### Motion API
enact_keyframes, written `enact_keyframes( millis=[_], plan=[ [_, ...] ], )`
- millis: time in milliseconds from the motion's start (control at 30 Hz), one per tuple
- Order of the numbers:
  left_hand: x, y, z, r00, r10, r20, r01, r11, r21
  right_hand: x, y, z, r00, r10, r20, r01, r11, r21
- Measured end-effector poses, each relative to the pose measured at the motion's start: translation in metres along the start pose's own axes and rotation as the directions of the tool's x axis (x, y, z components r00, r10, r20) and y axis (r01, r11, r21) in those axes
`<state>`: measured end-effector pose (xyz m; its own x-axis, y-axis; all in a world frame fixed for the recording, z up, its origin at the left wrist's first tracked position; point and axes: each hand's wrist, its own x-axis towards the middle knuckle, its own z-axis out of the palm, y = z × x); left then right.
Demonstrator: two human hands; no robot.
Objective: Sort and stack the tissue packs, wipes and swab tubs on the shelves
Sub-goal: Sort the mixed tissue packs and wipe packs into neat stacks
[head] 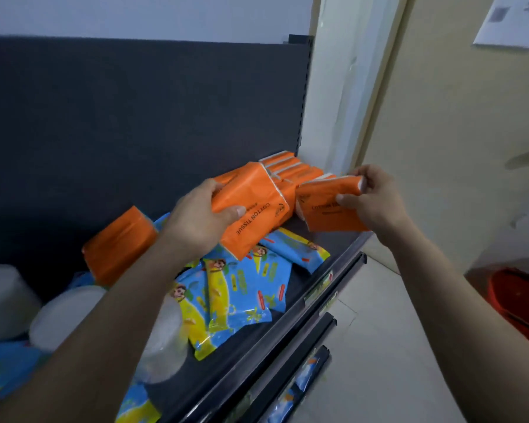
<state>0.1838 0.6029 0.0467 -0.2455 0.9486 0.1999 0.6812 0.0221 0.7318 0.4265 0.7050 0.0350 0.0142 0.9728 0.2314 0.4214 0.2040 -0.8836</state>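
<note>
Head view. Gripped an orange tissue pack [254,209] in the left grip [202,218], thumb laid across the printed face, fingers curled round the far side. Held it tilted, just left of the row of packs [290,169] standing on edge at the right rear corner of the shelf [300,279]; could not tell whether it touched the row.

Pinched a second pack [327,212] in the right grip [370,199], thumb on the near face and fingers bent over its right end. Held it just right of the row and in front of it, close beside the first pack.

Saw a loose pack [119,242], also orange, well left of the row, lying tilted near the dark back panel [135,117]. Found blue and yellow wipes [242,288] strewn in a heap in front of the row, under the left arm. Noted white swab tubs [64,315] furthest left of the row, blurred, one partly hidden by the forearm.

Made out a pale door [455,148] right of the row and a red bucket [513,297] on the floor beyond it.
</note>
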Motion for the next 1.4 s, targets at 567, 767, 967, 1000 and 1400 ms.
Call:
enact_keyframes(
  millis=[567,767,967,1000,1400],
  plan=[
    [0.014,0.023,0.068,0.909,-0.337,-0.247,0.362,0.930,0.064,0.123,0.060,0.033,0.800,-0.113,0.590,0.207,0.974,-0.095],
    [0.004,0.028,0.071,0.878,-0.369,-0.304,0.403,0.914,0.055,0.123,0.063,0.052,0.761,-0.135,0.634,0.295,0.943,-0.153],
    [-0.004,0.024,0.062,0.878,-0.359,-0.316,0.395,0.917,0.058,0.116,0.059,0.061,0.808,-0.150,0.570,0.338,0.910,-0.241],
    [-0.004,0.023,0.061,0.879,-0.364,-0.309,0.397,0.916,0.053,0.114,0.057,0.060,0.825,-0.152,0.544,0.339,0.903,-0.263],
    [0.003,0.016,0.068,0.920,-0.351,-0.173,0.369,0.925,0.086,0.099,0.056,0.052,0.906,-0.014,0.423,0.261,0.806,-0.532]
  ],
)
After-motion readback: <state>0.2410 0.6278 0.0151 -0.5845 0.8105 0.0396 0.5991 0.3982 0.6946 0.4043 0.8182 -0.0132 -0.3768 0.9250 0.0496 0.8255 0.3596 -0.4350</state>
